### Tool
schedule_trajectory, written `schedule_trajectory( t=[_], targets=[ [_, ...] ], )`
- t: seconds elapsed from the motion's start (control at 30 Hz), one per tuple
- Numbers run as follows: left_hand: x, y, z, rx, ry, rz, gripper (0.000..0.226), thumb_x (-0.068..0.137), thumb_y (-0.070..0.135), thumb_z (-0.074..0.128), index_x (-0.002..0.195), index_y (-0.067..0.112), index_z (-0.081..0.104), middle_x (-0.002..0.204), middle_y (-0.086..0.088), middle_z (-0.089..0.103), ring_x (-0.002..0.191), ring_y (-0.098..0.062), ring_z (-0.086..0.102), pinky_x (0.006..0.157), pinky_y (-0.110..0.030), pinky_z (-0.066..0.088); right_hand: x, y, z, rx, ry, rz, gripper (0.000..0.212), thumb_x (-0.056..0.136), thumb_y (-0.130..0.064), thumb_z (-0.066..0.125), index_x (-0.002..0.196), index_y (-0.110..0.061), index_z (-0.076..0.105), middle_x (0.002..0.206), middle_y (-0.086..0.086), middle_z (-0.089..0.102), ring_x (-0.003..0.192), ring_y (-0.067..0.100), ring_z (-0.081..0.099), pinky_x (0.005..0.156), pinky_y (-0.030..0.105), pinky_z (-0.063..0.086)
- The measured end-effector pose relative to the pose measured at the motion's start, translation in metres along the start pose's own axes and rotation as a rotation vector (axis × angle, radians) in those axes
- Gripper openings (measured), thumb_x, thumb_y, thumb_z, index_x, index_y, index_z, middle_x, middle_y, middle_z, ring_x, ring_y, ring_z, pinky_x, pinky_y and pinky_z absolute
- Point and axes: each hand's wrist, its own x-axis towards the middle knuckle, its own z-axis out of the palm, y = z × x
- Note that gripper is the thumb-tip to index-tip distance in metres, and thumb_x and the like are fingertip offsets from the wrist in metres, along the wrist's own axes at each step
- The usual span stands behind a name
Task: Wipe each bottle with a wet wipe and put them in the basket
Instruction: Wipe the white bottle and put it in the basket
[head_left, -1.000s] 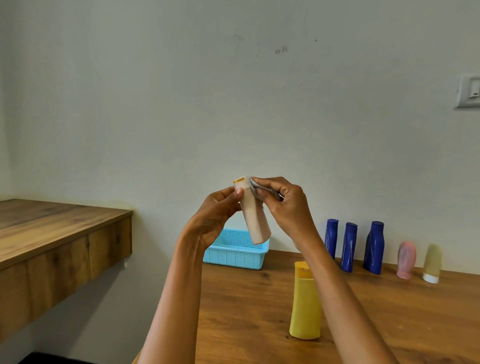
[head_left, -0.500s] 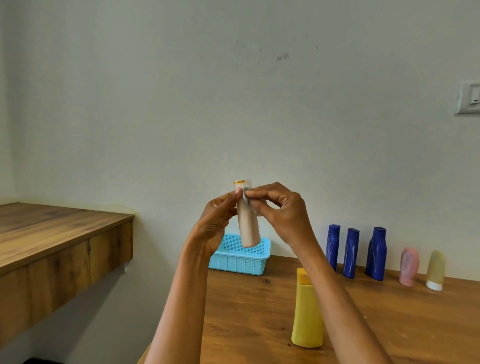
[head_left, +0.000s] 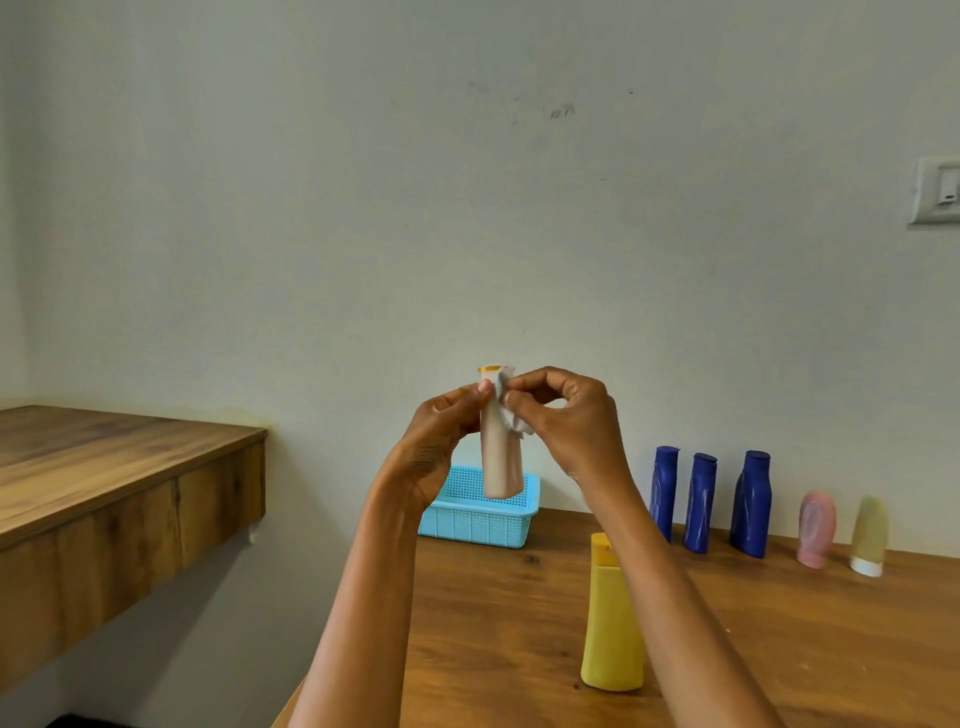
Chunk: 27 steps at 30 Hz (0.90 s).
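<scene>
Two forearms rose from the bottom edge of the frame and met just below its middle. Nearest of the standing things, low and right of centre, a yellow bottle (head_left: 612, 618) stood upright on the wooden table (head_left: 519, 613), partly behind the right forearm, probably waiting its turn. Above it, the left hand (head_left: 439, 441) curled its fingers round the upper part of a beige bottle (head_left: 500, 457), thumb pressed near the yellow-rimmed top, holding it upright in the air so that its sides were free for cleaning. The right hand (head_left: 569, 415) pinched a white wet wipe (head_left: 511, 415) between thumb and fingertips against the bottle's upper side, just under the rim; the wiping step looked to be in hand. Behind and below the beige bottle, at the far left corner of the table, sat the blue basket (head_left: 475, 522), close enough for an easy drop once the wiping was finished; whether it held anything could not be told. Farther right, against the wall, three dark blue bottles (head_left: 698, 501) stood in a row, then a pink bottle (head_left: 816, 527) and a pale yellow bottle (head_left: 870, 535) resting on their caps, all well apart from the basket
</scene>
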Motion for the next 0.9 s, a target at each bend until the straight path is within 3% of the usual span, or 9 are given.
schedule_trajectory(
  t=[0.13,0.27,0.37,0.43,0.5,0.57,0.67,0.8,0.9],
  targets=[
    [0.001,0.000,0.007,0.000,-0.016,-0.007,0.042,0.075,0.044,0.060,0.106,0.015,0.067,0.094,-0.005,0.072,0.089,-0.015,0.067,0.081,-0.024,0.051,-0.002,0.001,-0.001,-0.035,0.180,-0.001,0.014,0.082,-0.028,0.069,0.093,-0.020,0.071,0.091,-0.006,0.070,0.085,0.005,0.061,0.072,0.014,0.047],
    [0.000,0.000,0.005,-0.073,0.042,-0.003,0.035,0.076,0.036,0.060,0.102,0.014,0.069,0.093,-0.007,0.071,0.089,-0.019,0.066,0.082,-0.028,0.052,-0.001,-0.002,-0.001,-0.069,-0.006,-0.085,0.014,0.079,-0.026,0.072,0.090,-0.027,0.063,0.095,-0.007,0.067,0.093,0.006,0.059,0.074,0.011,0.045],
    [0.000,-0.001,0.005,-0.116,0.080,-0.018,0.025,0.073,0.034,0.060,0.088,0.018,0.073,0.085,-0.004,0.073,0.080,-0.015,0.066,0.079,-0.027,0.050,-0.002,-0.002,0.002,-0.110,-0.107,-0.123,0.027,0.078,-0.030,0.073,0.098,-0.032,0.057,0.096,-0.012,0.064,0.099,0.009,0.057,0.082,0.022,0.048],
    [0.000,0.000,0.006,-0.127,0.083,-0.044,0.031,0.074,0.037,0.061,0.095,0.016,0.072,0.091,-0.008,0.072,0.083,-0.017,0.066,0.081,-0.029,0.051,-0.003,0.000,0.005,-0.180,0.002,-0.157,0.036,0.079,-0.034,0.071,0.110,-0.030,0.056,0.096,-0.014,0.063,0.101,0.008,0.054,0.083,0.023,0.045],
    [0.000,0.001,0.008,-0.142,0.079,-0.056,0.039,0.076,0.039,0.061,0.105,0.013,0.068,0.100,-0.015,0.070,0.089,-0.021,0.066,0.088,-0.033,0.051,-0.005,0.002,0.006,-0.214,0.170,-0.148,0.042,0.080,-0.037,0.069,0.117,-0.026,0.055,0.102,-0.013,0.061,0.099,0.005,0.051,0.077,0.015,0.042],
    [0.001,0.002,0.009,-0.166,0.079,-0.052,0.040,0.076,0.040,0.062,0.105,0.014,0.068,0.100,-0.015,0.070,0.089,-0.021,0.067,0.085,-0.033,0.052,-0.005,0.005,0.007,-0.156,0.237,-0.070,0.038,0.080,-0.039,0.067,0.113,-0.022,0.057,0.102,-0.012,0.060,0.095,0.006,0.055,0.073,0.016,0.047],
    [0.003,0.001,0.009,-0.202,0.110,-0.054,0.044,0.074,0.042,0.063,0.108,0.013,0.068,0.096,-0.014,0.071,0.086,-0.020,0.067,0.076,-0.028,0.052,-0.004,0.005,0.008,-0.083,0.118,0.029,0.026,0.081,-0.041,0.067,0.095,-0.019,0.066,0.089,-0.009,0.066,0.082,0.010,0.063,0.069,0.027,0.056],
    [0.002,-0.001,0.000,-0.258,0.177,-0.092,0.056,0.071,0.044,0.064,0.112,0.007,0.065,0.093,-0.015,0.070,0.090,-0.024,0.064,0.087,-0.037,0.050,-0.006,-0.001,0.012,-0.176,-0.085,-0.062,0.028,0.077,-0.047,0.069,0.092,-0.024,0.070,0.087,-0.012,0.070,0.075,0.002,0.061,0.062,0.016,0.050],
    [0.001,0.002,-0.001,-0.250,0.158,-0.089,0.053,0.073,0.043,0.063,0.112,0.008,0.066,0.097,-0.016,0.070,0.090,-0.024,0.065,0.082,-0.034,0.051,-0.007,0.000,0.017,-0.245,0.029,-0.045,0.025,0.081,-0.046,0.065,0.093,-0.025,0.068,0.085,-0.012,0.068,0.074,0.005,0.060,0.060,0.020,0.049]
  ],
)
